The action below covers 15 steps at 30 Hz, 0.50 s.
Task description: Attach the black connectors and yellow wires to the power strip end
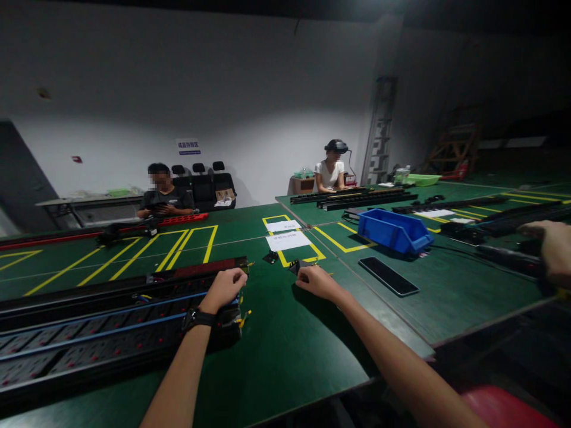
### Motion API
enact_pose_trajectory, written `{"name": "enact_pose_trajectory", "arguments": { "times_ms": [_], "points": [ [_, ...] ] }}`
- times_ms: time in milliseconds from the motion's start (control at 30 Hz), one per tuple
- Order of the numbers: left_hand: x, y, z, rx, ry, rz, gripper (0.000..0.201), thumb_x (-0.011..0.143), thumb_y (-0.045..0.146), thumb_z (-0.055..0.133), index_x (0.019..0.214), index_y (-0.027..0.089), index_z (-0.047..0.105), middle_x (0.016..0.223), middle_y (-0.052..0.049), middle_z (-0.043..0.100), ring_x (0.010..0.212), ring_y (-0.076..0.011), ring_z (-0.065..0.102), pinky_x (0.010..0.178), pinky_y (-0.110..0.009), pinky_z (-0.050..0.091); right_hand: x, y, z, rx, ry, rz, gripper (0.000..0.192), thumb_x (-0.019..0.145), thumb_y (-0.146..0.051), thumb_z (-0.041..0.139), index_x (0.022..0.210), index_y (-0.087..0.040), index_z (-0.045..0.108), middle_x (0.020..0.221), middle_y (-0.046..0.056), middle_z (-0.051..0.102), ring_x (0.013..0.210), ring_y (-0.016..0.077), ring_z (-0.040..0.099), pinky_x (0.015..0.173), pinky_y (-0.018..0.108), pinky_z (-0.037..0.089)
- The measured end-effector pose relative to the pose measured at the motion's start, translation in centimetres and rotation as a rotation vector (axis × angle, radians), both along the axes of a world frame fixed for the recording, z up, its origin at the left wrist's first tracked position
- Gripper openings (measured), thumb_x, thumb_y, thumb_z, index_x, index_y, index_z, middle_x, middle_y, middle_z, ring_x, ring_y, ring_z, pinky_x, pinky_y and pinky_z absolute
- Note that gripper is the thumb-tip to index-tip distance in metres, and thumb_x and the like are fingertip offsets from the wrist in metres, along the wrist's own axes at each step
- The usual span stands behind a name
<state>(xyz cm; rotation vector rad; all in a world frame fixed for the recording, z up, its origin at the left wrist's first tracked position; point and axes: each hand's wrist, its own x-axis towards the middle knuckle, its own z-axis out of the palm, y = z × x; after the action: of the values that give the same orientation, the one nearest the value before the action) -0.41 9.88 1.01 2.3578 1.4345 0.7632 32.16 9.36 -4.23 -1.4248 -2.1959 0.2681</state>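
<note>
While both arms stretch forward over it, the green table with yellow tape lines fills most of the view. Long black power strip lies along the left side, open, blue wires running down its length. Blue bin sits right of centre, a black phone flat just in front of it, two white paper sheets further back in a yellow box. Left hand curled into a loose fist, resting on the strip's near end; what it grips, cannot tell. Right hand fingers bent, pinching a small black part on the table. Another person's hand at far right edge.
</note>
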Motion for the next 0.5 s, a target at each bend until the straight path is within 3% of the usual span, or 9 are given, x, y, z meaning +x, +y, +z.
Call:
{"name": "enact_pose_trajectory", "arguments": {
  "times_ms": [500],
  "points": [
    [-0.16, 0.13, -0.23, 0.004, 0.002, -0.005, 0.035, 0.092, 0.041, 0.049, 0.080, 0.019, 0.072, 0.080, -0.004, 0.076, 0.075, -0.0196, 0.068, 0.070, -0.027, 0.043, 0.00, -0.13, 0.08, 0.011, 0.007, 0.010, 0.008, 0.085, -0.022, 0.066, 0.077, -0.018, 0.066, 0.075, 0.002, 0.067, 0.066, 0.0132, 0.058, 0.059, 0.023, 0.034]
  ]
}}
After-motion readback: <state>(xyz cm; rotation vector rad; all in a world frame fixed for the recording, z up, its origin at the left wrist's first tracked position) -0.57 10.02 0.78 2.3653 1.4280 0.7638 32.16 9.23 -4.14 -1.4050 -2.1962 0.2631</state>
